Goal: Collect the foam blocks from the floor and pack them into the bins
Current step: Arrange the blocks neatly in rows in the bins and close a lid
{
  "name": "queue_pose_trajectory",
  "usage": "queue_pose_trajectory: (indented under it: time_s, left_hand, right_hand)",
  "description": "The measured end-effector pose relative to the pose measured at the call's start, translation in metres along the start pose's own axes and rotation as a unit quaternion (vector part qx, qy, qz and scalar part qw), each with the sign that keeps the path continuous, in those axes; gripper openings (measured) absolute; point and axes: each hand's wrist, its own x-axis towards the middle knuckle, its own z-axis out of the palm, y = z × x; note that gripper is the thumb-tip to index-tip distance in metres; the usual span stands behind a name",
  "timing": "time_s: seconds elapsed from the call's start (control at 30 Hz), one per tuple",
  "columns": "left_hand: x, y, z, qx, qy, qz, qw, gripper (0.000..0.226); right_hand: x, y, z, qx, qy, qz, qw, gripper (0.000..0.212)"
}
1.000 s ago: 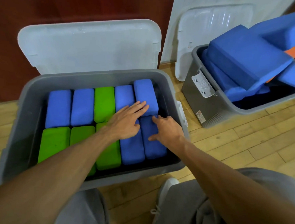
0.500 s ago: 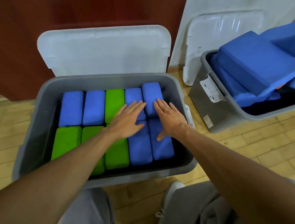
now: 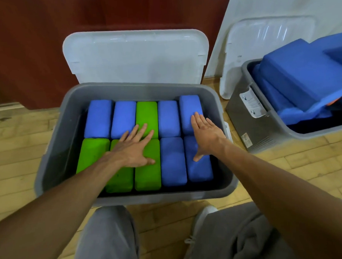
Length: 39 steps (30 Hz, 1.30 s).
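Observation:
A grey bin (image 3: 55, 146) stands in front of me, packed with two rows of blue foam blocks (image 3: 172, 160) and green foam blocks (image 3: 91, 152). My left hand (image 3: 133, 148) lies flat, fingers spread, on the green blocks near the middle. My right hand (image 3: 205, 133) lies flat on the rightmost blue blocks, fingers pointing to the far row. Neither hand grips anything. A second grey bin (image 3: 263, 113) at the right holds large blue foam pieces (image 3: 297, 75) piled above its rim.
The near bin's white lid (image 3: 135, 56) stands open against a dark red wall. A second white lid (image 3: 260, 39) leans on a white panel behind the right bin. Wooden floor surrounds the bins. My knees in grey trousers and a grey shoe (image 3: 203, 214) are below.
My left hand has slid left from the blue blocks onto the green ones. My right hand has shifted right and flattened on the outermost blue blocks. The view has moved leftward.

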Motion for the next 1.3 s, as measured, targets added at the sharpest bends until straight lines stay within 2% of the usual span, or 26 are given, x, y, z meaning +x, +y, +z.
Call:
queue_pose_trajectory:
  time_s: [0.2,0.5,0.57,0.67,0.73,0.8,0.87,0.93,1.03,1.1,1.17,1.23,1.3]
  left_hand:
    - [0.008,0.003,-0.002,-0.016,-0.017,0.007,1.000,0.106]
    - [0.000,0.006,0.003,-0.040,0.042,-0.016,0.998,0.096]
    - [-0.007,0.002,0.002,-0.074,0.072,-0.017,0.995,0.087]
    - [-0.029,-0.013,0.005,-0.101,0.165,-0.017,0.981,0.060]
    - [-0.044,-0.036,0.003,-0.123,0.213,-0.037,0.969,0.054]
    - [-0.056,-0.068,0.003,-0.137,0.212,-0.062,0.966,0.057]
    - [-0.064,-0.092,0.002,-0.151,0.177,-0.092,0.968,0.062]
    - [-0.064,-0.101,0.002,-0.213,0.176,-0.123,0.953,0.060]
    - [-0.051,-0.093,0.001,-0.249,0.220,-0.128,0.934,0.054]
    - [-0.037,-0.087,0.005,-0.232,0.228,-0.107,0.940,0.051]
    - [-0.026,-0.090,0.012,-0.193,0.221,-0.118,0.949,0.049]
    - [-0.023,-0.094,0.021,-0.135,0.256,-0.127,0.949,0.062]
    - [-0.020,-0.103,0.028,-0.094,0.288,-0.127,0.945,0.068]
  right_hand:
    - [0.025,-0.002,-0.008,-0.033,-0.064,-0.002,0.997,0.151]
    - [0.017,0.000,-0.004,-0.045,-0.085,-0.004,0.995,0.144]
    - [0.018,-0.006,-0.008,-0.068,-0.103,0.011,0.992,0.143]
    - [0.015,-0.025,-0.015,-0.100,-0.130,0.047,0.985,0.132]
    - [0.012,-0.043,-0.019,-0.089,-0.091,0.046,0.991,0.107]
    - [0.016,-0.070,-0.021,-0.017,-0.014,-0.020,1.000,0.081]
    - [0.022,-0.102,-0.021,0.102,0.036,-0.116,0.987,0.067]
    - [0.030,-0.136,-0.020,0.164,0.061,-0.154,0.972,0.058]
    - [0.046,-0.172,-0.009,0.170,0.080,-0.140,0.972,0.062]
    - [0.058,-0.181,-0.003,0.129,0.097,-0.128,0.979,0.067]
    - [0.072,-0.181,0.003,0.102,0.128,-0.128,0.978,0.073]
    - [0.080,-0.178,0.007,0.100,0.199,-0.121,0.967,0.084]
    - [0.088,-0.177,0.013,0.105,0.250,-0.118,0.955,0.084]
